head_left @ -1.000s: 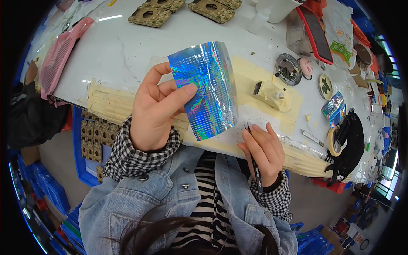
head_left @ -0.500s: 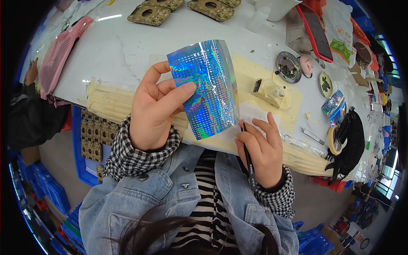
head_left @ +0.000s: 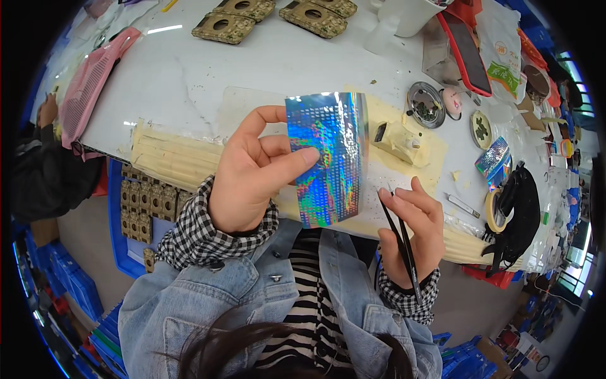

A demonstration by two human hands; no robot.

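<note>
Left hand [head_left: 243, 180]: is pinching the left side of the shiny sheet [head_left: 328, 164], with the thumb pressing on the front and fingers going behind.
Shiny sheet: is being held up over the near side of the white counter [head_left: 170, 76], showing blue and rainbow colors and rows of tiny squares.
Right hand [head_left: 420, 221]: is holding the black tweezers [head_left: 406, 249] between thumb and fingers, just right of the sheet.
Tweezers: are pointing to the far side, their two thin tips standing a little apart near the sheet's right edge.
Yellow block [head_left: 399, 144]: is sitting on yellow paper [head_left: 429, 174], right of the sheet and farther away.
Metal dish [head_left: 420, 93]: is holding small dark green bits, on the far side of the yellow block.
Oval dish [head_left: 473, 129]: is holding more green bits, to the right.
Silver tool [head_left: 464, 206]: is lying right of the right hand, with a tape roll [head_left: 490, 211] and a black bag [head_left: 524, 205] resting farther right.
Red phone [head_left: 466, 57]: is leaning at the far right.
Spotty brown-green pieces [head_left: 224, 28]: are lying at the far side.
Blue tray [head_left: 129, 264]: is sitting lower down at the near left, holding more spotty pieces.
Pink basket [head_left: 98, 88]: is resting at the left, near another person's hand [head_left: 47, 108].
</note>
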